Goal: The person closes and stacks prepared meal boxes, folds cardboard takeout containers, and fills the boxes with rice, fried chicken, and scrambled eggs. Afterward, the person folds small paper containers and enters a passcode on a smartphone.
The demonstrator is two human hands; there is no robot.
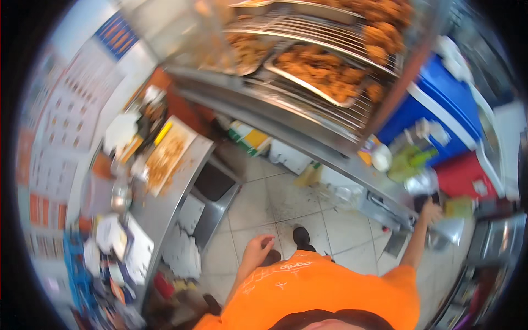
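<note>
My left hand (259, 251) hangs over the tiled floor in front of my orange shirt, fingers loosely curled and apart, holding nothing. My right arm stretches out to the right. At its end my right hand (431, 212) is at a dark object (421, 201) by the end of the metal counter (392, 185); blur hides whether the fingers grip it. Close by stand a shiny, see-through container (420, 181) and a bag with green and yellowish contents (406, 163). A metal pan or bowl (447, 231) lies just below that hand.
Ahead is a heated display cabinet with fried chicken (319, 72) on trays and wire racks. A blue cooler (437, 103) and a red box (466, 175) stand at the right. On the left, a steel table (161, 206) holds a crumb-covered board (169, 154). Boxes (288, 156) sit under the cabinet.
</note>
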